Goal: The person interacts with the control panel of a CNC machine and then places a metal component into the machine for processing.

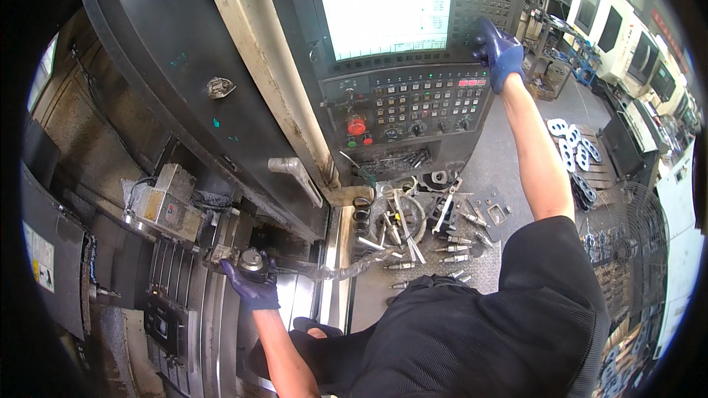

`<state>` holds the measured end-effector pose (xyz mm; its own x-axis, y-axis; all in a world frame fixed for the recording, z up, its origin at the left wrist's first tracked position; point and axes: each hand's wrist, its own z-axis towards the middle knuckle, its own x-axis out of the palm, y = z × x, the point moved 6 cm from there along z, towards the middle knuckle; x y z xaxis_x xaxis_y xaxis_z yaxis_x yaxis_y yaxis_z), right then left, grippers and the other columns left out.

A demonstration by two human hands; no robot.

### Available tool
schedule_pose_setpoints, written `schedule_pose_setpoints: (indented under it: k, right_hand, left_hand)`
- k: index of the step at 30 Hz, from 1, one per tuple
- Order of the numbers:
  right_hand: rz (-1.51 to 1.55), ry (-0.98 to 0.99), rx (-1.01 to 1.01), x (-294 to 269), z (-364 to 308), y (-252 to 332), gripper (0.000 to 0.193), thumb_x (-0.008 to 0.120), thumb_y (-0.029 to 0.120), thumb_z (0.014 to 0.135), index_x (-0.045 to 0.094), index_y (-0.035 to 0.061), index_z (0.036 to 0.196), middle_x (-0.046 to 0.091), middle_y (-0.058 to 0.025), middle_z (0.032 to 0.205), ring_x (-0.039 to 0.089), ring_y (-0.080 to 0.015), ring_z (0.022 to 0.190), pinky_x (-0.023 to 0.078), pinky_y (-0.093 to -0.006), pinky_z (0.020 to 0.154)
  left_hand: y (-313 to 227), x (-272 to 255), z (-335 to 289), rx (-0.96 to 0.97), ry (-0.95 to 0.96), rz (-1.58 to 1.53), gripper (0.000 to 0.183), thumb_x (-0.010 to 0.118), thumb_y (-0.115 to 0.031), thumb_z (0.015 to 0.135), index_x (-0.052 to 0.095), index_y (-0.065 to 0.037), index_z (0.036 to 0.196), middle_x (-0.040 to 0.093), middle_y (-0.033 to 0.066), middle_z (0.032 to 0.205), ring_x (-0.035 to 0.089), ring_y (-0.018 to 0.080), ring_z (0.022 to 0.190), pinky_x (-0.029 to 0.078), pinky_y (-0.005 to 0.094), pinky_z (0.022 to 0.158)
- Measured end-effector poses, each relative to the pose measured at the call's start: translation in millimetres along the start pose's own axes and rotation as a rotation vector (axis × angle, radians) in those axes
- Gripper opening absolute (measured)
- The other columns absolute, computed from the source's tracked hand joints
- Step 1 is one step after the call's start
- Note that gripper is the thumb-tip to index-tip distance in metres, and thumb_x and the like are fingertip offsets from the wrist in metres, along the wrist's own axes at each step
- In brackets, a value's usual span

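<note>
My left hand (254, 289), in a purple glove, is closed round a dark handheld pulse-generator pendant (253, 260) with a round dial on top. The pendant's cable (324, 271) runs off to the right. My right hand (504, 55), also gloved, is raised to the keypad (483, 1) beside the bright screen (387, 15) of the machine control panel. Its fingers are apart and reach toward the lower keys; I cannot tell whether a fingertip presses one. Nothing shows in that hand.
Below the screen are rows of buttons and a red emergency stop (356, 126). The machine door (199, 96) with its handle (295, 177) stands left of the panel. Inside the machine sits a fixture block (173, 206). Tool holders (453, 249) and wrenches (444, 210) lie on a bench.
</note>
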<state>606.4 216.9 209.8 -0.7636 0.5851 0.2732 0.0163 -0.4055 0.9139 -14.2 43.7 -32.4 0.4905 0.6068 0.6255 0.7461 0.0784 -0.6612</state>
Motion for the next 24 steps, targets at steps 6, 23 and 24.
schedule_pose_setpoints:
  k: [6, 23, 24]
  right_hand:
    - [0.044, 0.005, -0.023, -1, -26, -1, 0.032, 0.075, 0.032, 0.086, 0.07, 0.0008, 0.092, 0.067, -0.007, 0.073, 0.057, -0.014, 0.051, 0.047, -0.0274, 0.049]
    - [-0.013, 0.122, 0.084, -6, -45, -45, 0.019, 0.063, 0.017, 0.091, 0.069, -0.0005, 0.097, 0.069, -0.0091, 0.077, 0.063, -0.0157, 0.058, 0.052, -0.0275, 0.055]
    - [-0.029, 0.123, 0.095, -6, -43, -47, 0.021, 0.062, 0.018, 0.092, 0.068, -0.0005, 0.098, 0.069, -0.0093, 0.077, 0.063, -0.0154, 0.059, 0.052, -0.0272, 0.056]
  left_hand:
    - [-1, 0, 0, 0.007, -0.006, -0.001, 0.056, 0.054, -0.065, 0.086, 0.06, -0.017, 0.114, 0.065, 0.0082, 0.1, 0.063, 0.0262, 0.083, 0.053, 0.0402, 0.072]
    - [2, 0, 2, -0.03, 0.002, 0.004, 0.059, 0.053, -0.066, 0.087, 0.06, -0.014, 0.115, 0.065, 0.0088, 0.1, 0.062, 0.0261, 0.083, 0.052, 0.0403, 0.073]
    - [1, 1, 1, -0.021, -0.003, 0.002, 0.059, 0.053, -0.066, 0.087, 0.06, -0.014, 0.115, 0.065, 0.0088, 0.1, 0.062, 0.0261, 0.083, 0.052, 0.0403, 0.072]
